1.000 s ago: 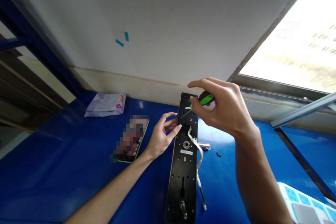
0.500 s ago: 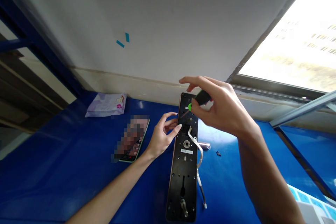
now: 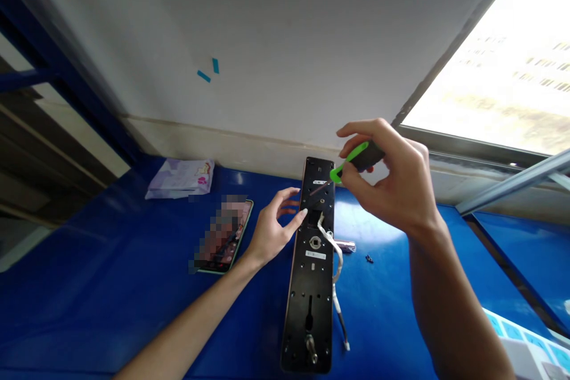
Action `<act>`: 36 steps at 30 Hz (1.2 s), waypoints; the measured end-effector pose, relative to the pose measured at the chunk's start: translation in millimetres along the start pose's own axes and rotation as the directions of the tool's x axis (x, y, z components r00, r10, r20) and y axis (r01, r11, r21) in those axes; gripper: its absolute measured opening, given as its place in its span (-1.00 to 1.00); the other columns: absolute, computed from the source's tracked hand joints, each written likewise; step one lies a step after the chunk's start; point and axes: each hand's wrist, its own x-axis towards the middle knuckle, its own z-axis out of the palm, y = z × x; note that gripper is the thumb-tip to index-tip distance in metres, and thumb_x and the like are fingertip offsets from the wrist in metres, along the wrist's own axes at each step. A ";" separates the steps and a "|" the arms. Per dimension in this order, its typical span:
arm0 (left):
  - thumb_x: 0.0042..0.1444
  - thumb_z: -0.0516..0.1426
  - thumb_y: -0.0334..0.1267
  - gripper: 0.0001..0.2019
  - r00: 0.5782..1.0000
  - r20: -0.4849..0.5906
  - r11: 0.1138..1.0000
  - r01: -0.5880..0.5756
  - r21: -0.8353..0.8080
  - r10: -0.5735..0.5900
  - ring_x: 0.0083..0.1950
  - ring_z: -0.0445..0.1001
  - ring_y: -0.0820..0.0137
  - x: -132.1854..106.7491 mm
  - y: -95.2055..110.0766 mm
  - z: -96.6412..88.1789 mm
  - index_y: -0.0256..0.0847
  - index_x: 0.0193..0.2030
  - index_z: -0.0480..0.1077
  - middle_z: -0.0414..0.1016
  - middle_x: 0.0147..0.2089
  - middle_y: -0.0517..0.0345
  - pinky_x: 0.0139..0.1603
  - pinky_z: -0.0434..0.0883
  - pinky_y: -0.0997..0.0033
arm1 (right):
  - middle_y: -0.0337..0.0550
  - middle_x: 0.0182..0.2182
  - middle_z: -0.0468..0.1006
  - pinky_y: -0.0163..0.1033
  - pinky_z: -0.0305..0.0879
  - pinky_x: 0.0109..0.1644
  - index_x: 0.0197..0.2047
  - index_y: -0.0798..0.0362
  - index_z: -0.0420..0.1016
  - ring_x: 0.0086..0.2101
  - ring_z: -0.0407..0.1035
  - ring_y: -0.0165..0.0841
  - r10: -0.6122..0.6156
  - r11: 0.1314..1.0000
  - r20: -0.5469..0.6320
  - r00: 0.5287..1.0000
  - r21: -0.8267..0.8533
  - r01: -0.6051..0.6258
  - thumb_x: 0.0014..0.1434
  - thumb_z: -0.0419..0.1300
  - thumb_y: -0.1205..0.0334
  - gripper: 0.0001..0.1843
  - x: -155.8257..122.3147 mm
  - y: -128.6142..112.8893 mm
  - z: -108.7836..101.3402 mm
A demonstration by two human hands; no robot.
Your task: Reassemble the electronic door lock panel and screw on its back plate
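A long black door lock panel (image 3: 307, 279) lies lengthwise before me, its back face with holes, a label and a metal spindle facing up. My left hand (image 3: 278, 225) grips its left edge near the upper part, thumb on the face and fingers along the side. In my right hand (image 3: 392, 181) is a screwdriver (image 3: 363, 157) with a black and green handle, held tilted. Its thin shaft slants down left to the panel's upper part; whether the tip sits in a screw I cannot tell. A white-wrapped cable (image 3: 339, 267) comes out of the panel and hangs over its right side.
On the blue table (image 3: 133, 285), a phone (image 3: 229, 243) lies left of my left hand. Farther back is a purple-white packet (image 3: 182, 178). Small dark screws (image 3: 369, 259) and a shiny cylinder (image 3: 346, 246) lie right of the panel. The wall (image 3: 267, 71) rises behind.
My right hand has shifted right and turned, showing more of the screwdriver's green handle. The screwdriver's shaft still points at the panel's upper part. My left hand stays at the edge.
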 end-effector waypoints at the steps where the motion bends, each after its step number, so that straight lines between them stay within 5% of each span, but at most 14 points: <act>1: 0.27 0.29 -0.19 -0.60 0.999 -0.017 0.996 -0.044 0.072 0.045 0.01 0.66 0.28 1.8 3.8 -1.3 -0.08 0.23 0.44 0.60 0.17 0.02 0.09 0.62 0.24 | -0.20 -0.33 0.61 -0.26 0.36 -0.35 -0.02 0.11 0.55 -0.44 0.37 -0.43 0.006 1.000 -0.010 1.000 0.006 -0.006 0.05 0.21 0.47 -0.61 -1.0 0.0 -1.8; 9: 0.25 0.27 -0.32 -0.86 0.972 0.002 0.935 -0.225 0.273 0.233 -0.15 0.65 0.35 11.5 21.7 -4.5 -0.16 -0.05 0.57 0.65 0.03 0.07 -0.08 0.64 0.34 | -0.26 -0.37 0.60 -0.30 0.39 -0.32 -0.07 0.10 0.57 -0.46 0.37 -0.47 0.005 0.999 0.007 1.000 0.038 -0.005 0.05 0.20 0.48 -0.64 -7.8 6.2 11.7; 36: 0.24 0.28 -0.30 -0.86 0.978 0.005 0.940 -0.203 0.273 0.210 -0.18 0.65 0.34 13.3 22.1 -6.2 -0.17 -0.08 0.60 0.67 -0.02 0.05 -0.09 0.64 0.32 | -0.25 -0.35 0.60 -0.26 0.43 -0.25 -0.06 0.01 0.55 -0.42 0.43 -0.42 -0.013 1.000 0.016 1.000 0.022 0.012 0.05 0.18 0.45 -0.62 -5.8 1.2 12.8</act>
